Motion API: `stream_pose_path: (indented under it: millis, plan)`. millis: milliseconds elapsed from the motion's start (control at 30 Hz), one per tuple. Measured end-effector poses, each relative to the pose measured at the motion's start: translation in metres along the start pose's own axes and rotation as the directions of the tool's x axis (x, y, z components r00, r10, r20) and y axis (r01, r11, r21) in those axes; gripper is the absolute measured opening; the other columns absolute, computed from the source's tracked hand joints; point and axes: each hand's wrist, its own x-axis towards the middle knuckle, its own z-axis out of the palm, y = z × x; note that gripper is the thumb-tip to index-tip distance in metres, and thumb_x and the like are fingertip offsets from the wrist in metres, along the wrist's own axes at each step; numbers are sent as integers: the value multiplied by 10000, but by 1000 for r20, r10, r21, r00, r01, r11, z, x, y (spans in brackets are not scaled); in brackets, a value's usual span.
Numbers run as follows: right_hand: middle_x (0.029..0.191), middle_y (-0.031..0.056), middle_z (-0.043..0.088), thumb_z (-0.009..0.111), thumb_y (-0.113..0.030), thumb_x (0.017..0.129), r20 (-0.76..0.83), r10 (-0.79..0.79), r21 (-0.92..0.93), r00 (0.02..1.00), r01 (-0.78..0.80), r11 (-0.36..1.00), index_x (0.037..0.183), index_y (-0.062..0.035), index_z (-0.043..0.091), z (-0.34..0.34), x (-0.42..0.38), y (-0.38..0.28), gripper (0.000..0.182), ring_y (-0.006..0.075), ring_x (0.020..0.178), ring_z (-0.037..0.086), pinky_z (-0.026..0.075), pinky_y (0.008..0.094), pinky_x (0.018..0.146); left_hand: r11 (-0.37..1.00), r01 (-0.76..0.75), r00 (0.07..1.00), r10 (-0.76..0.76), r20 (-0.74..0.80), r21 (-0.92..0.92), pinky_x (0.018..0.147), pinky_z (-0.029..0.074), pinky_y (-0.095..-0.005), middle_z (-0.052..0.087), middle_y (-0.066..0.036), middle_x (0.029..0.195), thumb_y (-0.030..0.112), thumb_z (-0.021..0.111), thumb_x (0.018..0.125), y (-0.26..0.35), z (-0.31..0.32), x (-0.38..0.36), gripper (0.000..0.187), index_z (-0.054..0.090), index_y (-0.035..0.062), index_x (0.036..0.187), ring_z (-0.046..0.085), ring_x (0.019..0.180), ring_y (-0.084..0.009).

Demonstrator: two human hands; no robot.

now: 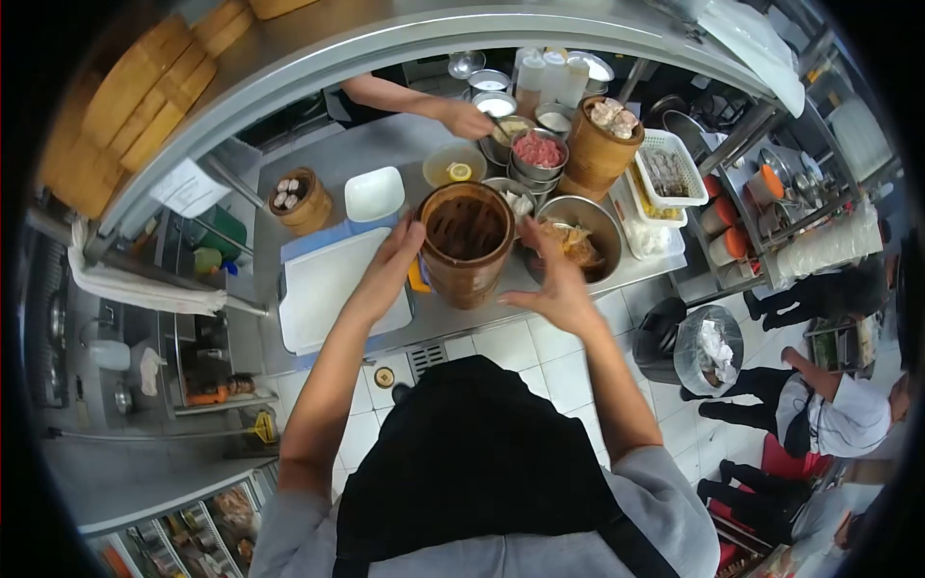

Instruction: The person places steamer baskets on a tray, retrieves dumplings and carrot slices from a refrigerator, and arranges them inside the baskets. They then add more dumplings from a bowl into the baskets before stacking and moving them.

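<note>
A stack of round bamboo steamers (466,241) stands at the front edge of the metal counter, its top basket showing a slatted base with no food on it. My left hand (387,270) is at the stack's left side, fingers against the rim. On the right, my right hand (559,284) is spread, fingers apart, a little away from the stack. A white tray (337,294) lies left of the stack, partly behind my left forearm. Right of the stack, a metal bowl (602,241) of orange-brown food sits behind my right hand.
Across the counter, another person's hand (467,119) reaches to a bowl. Pink meat (538,149), a filled steamer stack (602,154), a small steamer (298,202) and a white dish (375,194) stand around. A bin (708,352) and several people are at the right.
</note>
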Motion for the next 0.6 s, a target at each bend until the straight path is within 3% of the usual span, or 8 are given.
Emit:
stream_pose_path:
  millis: [67,133,267,300,400,467,533,600]
  plan:
    - [1366,266,555,928,-258,641,-8,-57,-66,998,57,996,1494,23,302,33,1,18,1095,386,1289,537,481,439,1006,945,227,973,-211,93,-234,1164,275,-341,453,-182,1484,517,462,1029,-13,15,13,722,361,-31,1487,396,1393,-271]
    - [1363,235,557,950,-202,598,-64,71,83,995,-65,994,1494,0,295,55,5,19,1128,368,1249,564,480,419,994,949,194,979,-170,116,-248,1159,282,-343,456,-187,1480,527,469,1023,-18,19,23,727,373,-29,1482,399,1389,-272]
    - [1299,229,597,952,-189,592,-135,33,-32,990,-38,999,1445,5,343,48,12,-6,1066,357,1226,582,479,408,999,986,56,995,-42,92,-156,1138,301,-345,484,-193,1446,551,468,1015,3,14,23,736,402,-35,1456,425,1358,-268]
    - [1258,214,617,957,-182,581,-213,-95,-107,972,73,991,1422,6,366,44,19,-16,1045,353,1212,591,482,412,994,987,-32,995,47,92,-158,1122,317,-346,516,-188,1401,546,460,1018,9,11,26,714,424,-35,1432,454,1319,-269]
    - [1265,208,609,960,-169,568,-181,15,-1,983,-15,1000,1412,14,375,42,32,-47,1043,356,1197,595,475,420,1007,986,-48,989,69,132,-160,1118,322,-343,524,-184,1381,539,459,1020,37,-13,24,697,435,-33,1419,465,1299,-270]
    - [1301,226,588,957,-193,579,-162,-7,-27,987,2,1000,1404,19,380,60,40,-69,1029,369,1202,592,479,422,1003,981,-41,988,68,139,-192,1119,321,-340,521,-178,1392,530,472,1013,34,-43,14,702,428,-32,1431,462,1313,-265]
    - [1377,290,518,948,-241,601,-79,-31,-161,996,18,987,1486,49,267,101,40,-70,1154,403,1270,541,445,437,1057,981,91,996,-86,35,-169,1117,323,-329,523,-167,1395,516,486,1005,25,-80,-8,692,425,-11,1449,459,1327,-250]
    - [1396,304,491,947,-236,601,-26,-32,49,999,33,998,1485,66,251,156,34,-80,1165,422,1307,499,413,442,1094,886,232,963,-266,-30,-401,1116,325,-323,512,-151,1420,492,488,1001,-23,-118,-26,645,444,33,1451,455,1338,-239]
